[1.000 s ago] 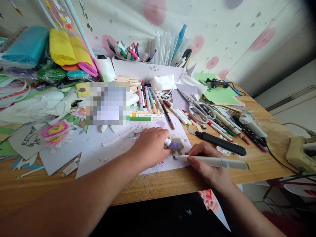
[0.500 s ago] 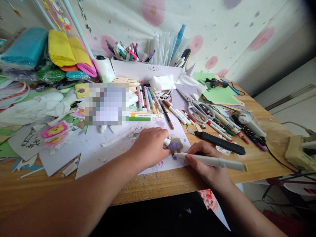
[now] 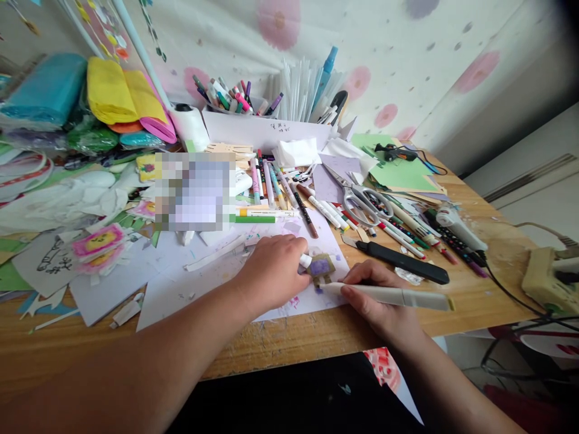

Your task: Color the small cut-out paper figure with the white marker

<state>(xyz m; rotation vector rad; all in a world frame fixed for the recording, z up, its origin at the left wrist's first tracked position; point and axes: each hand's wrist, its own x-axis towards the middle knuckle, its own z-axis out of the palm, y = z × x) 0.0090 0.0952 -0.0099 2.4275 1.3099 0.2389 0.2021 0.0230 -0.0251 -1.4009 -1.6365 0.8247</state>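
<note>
your left hand [image 3: 277, 269] is curled over the white paper sheet [image 3: 194, 292], just left of the little olive-and-purple figure [image 3: 321, 265], with a stubby white cap-like piece [image 3: 306, 260] poking out between thumb and fingers. can't tell how tight that grip is, most of your fingers are hidden. your right hand [image 3: 380, 301] is on the other side, pinching a white marker [image 3: 402, 296] with its tip down at the figure's lower end. so the figure sits right between your hands, near the sheet's right edge.

looks-wise it's small and boxy: olive border around a purple patch, a bit tilted, short leg-like bits below and a purple spot by the marker tip. can't tell if it's drawn on or a cutout. past your right hand there's a black-handled utility knife [image 3: 404, 263], silver scissors [image 3: 362, 202] further back.
</note>
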